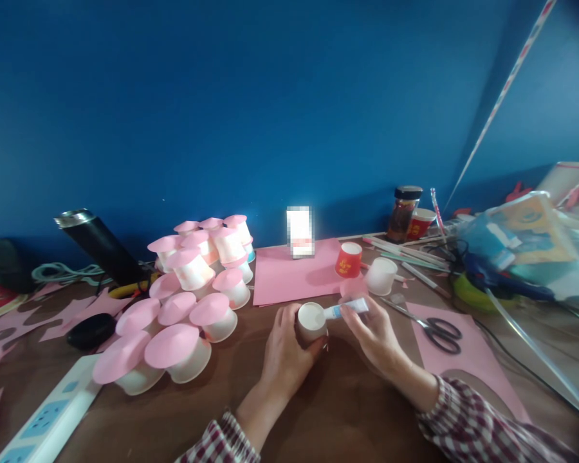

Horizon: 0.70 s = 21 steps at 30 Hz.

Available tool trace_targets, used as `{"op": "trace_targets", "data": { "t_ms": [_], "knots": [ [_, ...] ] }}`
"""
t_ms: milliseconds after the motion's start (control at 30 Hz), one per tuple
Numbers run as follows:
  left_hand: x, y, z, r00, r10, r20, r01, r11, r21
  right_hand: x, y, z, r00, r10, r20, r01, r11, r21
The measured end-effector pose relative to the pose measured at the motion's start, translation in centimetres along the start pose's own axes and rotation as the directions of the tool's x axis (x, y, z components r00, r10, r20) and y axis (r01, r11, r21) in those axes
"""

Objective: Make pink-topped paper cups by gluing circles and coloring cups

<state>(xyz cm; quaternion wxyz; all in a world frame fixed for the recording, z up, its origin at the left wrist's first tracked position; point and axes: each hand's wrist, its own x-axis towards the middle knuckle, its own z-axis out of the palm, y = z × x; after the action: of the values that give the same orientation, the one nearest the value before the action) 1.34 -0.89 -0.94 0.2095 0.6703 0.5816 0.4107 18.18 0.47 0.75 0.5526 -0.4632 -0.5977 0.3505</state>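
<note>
A brown wooden table [347, 411] fills the lower half of the frame, carrying a cluster of upturned white cups with pink paper tops [188, 302] at centre left and a white power strip [48, 418] at the lower left. A pink paper sheet [289, 276] lies at centre with a red cup [349, 259] on it. Black-handled scissors [434, 329] rest on another pink sheet [468, 366] at the right, and a dark-lidded jar [403, 212] stands at the back.

L hand [285, 347] curled in a grip, fingers wrapped, wrist low; R hand [374, 331] pinching, thumb & fingers together; both forearms angled inward, hands nearly touching.
</note>
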Motion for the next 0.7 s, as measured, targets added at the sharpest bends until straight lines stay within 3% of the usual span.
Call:
{"op": "trace_targets", "data": {
  "t_ms": [167, 367, 700],
  "knots": [
    [-0.06, -0.08, 0.04, 1.000, 0.006, -0.004, -0.006, 1.000, -0.011, 0.07, 0.01, -0.44, 0.999, -0.012, 0.038, 0.015, 0.998, -0.065],
    [-0.07, -0.03, 0.02, 0.999, 0.051, -0.003, -0.051, 0.998, -0.021, 0.02, 0.14, -0.53, 0.999, -0.010, -0.051, 0.011, 1.000, 0.019],
    [-0.05, -0.06, -0.04, 0.997, 0.082, -0.006, -0.083, 0.996, -0.040, -0.28, -0.66, -0.55, 0.996, -0.027, 0.087, 0.039, 0.990, -0.139]
  ]
}}
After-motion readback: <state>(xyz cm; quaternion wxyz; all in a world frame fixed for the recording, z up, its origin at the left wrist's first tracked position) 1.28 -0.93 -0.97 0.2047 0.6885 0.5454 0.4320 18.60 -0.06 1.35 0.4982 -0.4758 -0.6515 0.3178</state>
